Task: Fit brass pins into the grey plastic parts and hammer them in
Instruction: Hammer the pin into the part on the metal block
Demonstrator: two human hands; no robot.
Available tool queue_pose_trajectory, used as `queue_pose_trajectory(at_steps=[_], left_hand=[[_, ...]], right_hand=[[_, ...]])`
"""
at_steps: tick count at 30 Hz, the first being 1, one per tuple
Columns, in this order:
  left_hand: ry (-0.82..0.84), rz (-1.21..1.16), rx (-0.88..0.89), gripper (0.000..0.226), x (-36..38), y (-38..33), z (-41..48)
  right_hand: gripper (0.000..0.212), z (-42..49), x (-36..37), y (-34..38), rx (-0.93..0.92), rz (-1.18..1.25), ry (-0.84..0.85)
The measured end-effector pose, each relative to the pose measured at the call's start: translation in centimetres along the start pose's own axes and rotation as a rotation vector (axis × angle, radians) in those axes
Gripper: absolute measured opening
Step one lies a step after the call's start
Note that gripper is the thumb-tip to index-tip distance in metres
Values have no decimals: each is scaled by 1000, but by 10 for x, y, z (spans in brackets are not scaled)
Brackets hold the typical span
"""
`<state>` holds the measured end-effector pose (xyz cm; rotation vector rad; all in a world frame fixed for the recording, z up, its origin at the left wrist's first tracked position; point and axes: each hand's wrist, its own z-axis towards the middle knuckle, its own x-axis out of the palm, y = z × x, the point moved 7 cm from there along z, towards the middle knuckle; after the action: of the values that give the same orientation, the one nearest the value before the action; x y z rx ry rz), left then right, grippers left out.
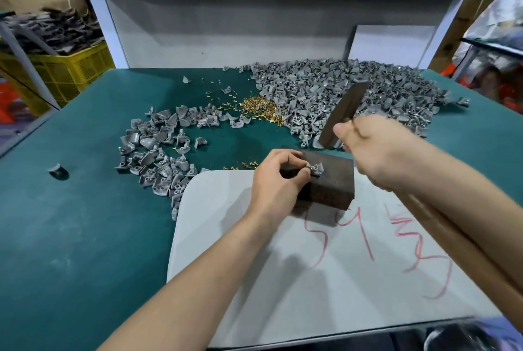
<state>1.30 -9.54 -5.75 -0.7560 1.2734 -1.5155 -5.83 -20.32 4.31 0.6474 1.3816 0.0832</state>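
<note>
Head view, striking step. Your left hand [278,178] rests on the dark block [336,183], its fingers [300,170] pinching one grey plastic part [318,170] against the block's top face; a glint shows at the pinch, though whether a brass pin sits in its hole is too small to tell. Your right hand [376,149] is curled round a dark rectangular bar [343,114], apparently the hammer, held raised and clear of the block; its long axis slants from its lower end near your knuckles up and away to the right. The governing relation: the part lies below and to the left of the bar's lower end, apart from it, so the blow would have to travel down and leftward, landing just beside your left fingertips; the right hand is the striking one, the left already on the part. The block stands on a white board [311,280] marked in red, on the green tabletop [85,209]; loose brass pins [259,108] lie beyond, between a small heap of grey parts [158,152] and a large heap [353,87].
</note>
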Motion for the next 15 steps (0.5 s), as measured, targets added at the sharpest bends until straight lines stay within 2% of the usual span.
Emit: queue_pose_trajectory(at_steps=[3, 7, 10, 15], left_hand=[[20, 36, 34, 20, 0, -3, 1], [7, -15, -22, 21, 1, 1, 0], [19, -22, -32, 20, 1, 1, 0], [62, -16, -45, 27, 2, -3, 2]], right_hand=[[42, -4, 20, 1, 3, -86, 106], [41, 5, -17, -7, 4, 191, -50], [39, 8, -28, -16, 11, 444, -91], [29, 27, 10, -46, 160, 630, 19]])
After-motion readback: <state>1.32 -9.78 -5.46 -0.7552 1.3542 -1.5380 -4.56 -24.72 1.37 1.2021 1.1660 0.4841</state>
